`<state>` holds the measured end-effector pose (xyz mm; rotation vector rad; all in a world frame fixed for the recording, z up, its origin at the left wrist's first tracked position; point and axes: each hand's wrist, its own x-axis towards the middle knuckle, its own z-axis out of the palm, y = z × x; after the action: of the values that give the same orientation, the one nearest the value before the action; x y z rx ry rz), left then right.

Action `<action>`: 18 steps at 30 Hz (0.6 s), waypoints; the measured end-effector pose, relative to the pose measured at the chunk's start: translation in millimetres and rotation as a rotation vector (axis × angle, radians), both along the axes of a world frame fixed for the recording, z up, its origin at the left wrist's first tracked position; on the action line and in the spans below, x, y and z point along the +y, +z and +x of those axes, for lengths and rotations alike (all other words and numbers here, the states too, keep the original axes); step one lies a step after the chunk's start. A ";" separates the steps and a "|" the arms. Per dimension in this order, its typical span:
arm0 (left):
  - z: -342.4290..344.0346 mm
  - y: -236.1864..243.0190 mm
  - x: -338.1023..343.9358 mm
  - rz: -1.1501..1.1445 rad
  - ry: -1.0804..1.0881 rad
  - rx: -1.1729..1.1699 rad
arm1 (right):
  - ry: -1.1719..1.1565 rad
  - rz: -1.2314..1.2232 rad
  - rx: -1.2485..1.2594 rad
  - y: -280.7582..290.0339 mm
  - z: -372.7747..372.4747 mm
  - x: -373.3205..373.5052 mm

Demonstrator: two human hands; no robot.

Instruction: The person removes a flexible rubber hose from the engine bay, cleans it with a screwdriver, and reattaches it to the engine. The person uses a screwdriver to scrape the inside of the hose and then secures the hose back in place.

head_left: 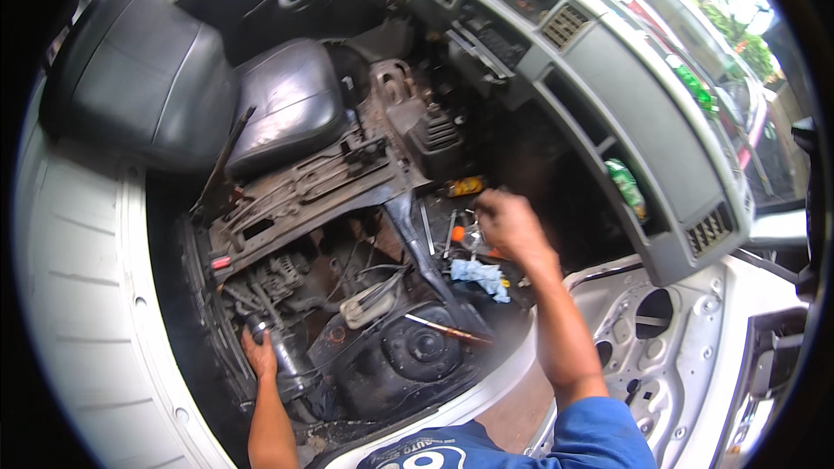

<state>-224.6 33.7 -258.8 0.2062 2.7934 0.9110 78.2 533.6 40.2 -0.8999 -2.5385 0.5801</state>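
Note:
My left hand [259, 354] reaches down into the open engine bay under the seat base. Its fingers curl round a small dark round part [257, 325], beside a larger dark metal cylinder [295, 371]. My right hand [514, 227] is over the passenger footwell, its fingers curled in and slightly blurred; what they hold, if anything, I cannot make out. Below and left of it lie wrenches [426, 227], a clear bottle with an orange cap [470, 238] and a crumpled light blue cloth [479, 276]. A yellow bottle [466, 186] lies just beyond.
A black seat [291, 104] stands on the far side, near the gear lever boot [434, 130]. A long thin rod [447, 328] lies across the bay's near right corner. The grey dashboard [643, 113] holds a green bottle [624, 184]. An open white door [678, 356] is at right.

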 end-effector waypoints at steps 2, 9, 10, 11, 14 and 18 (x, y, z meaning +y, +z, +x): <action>-3.3 3.4 3.2 0.097 0.037 -0.085 | -0.086 -0.155 -0.511 -111.9 -19.9 7.4; -24.3 25.8 27.1 0.006 0.203 -0.341 | 0.059 -0.164 -0.703 -287.9 -0.7 24.1; -27.9 30.7 31.1 -0.013 0.227 -0.388 | 0.077 -0.131 -0.830 -290.3 0.8 27.3; -30.4 35.0 35.2 -0.010 0.260 -0.390 | 0.085 -0.081 -0.940 -291.0 1.7 29.0; -37.3 45.4 39.4 0.269 0.217 -0.349 | 0.057 -0.074 -0.989 -292.0 3.2 32.1; -36.4 33.2 39.4 0.177 0.260 -0.327 | -0.001 -0.015 -0.846 -302.1 15.4 34.9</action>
<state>-261.0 73.1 -225.6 -0.2648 2.4727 1.1351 93.6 568.5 -261.9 -1.3690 -3.2578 0.2278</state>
